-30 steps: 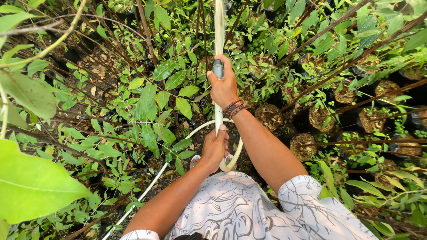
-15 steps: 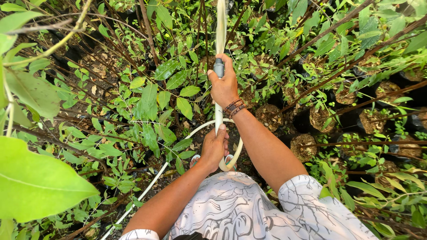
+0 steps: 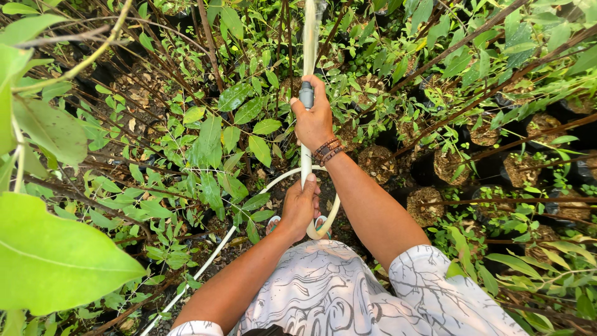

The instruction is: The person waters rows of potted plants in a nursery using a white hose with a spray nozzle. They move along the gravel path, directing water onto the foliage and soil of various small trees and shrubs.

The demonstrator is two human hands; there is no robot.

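Barely anything has shifted: right hand [image 3: 314, 118] still clamps the hose [image 3: 306, 163] nozzle, left hand [image 3: 300, 205] gripping below it.

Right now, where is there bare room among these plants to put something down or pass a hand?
Little room. One bare patch of dark ground lies left of the left hand, along the hose. Another gap of soil and dry leaves shows at upper left. Right of the right hand, the pots stand tightly packed under crossing stems.
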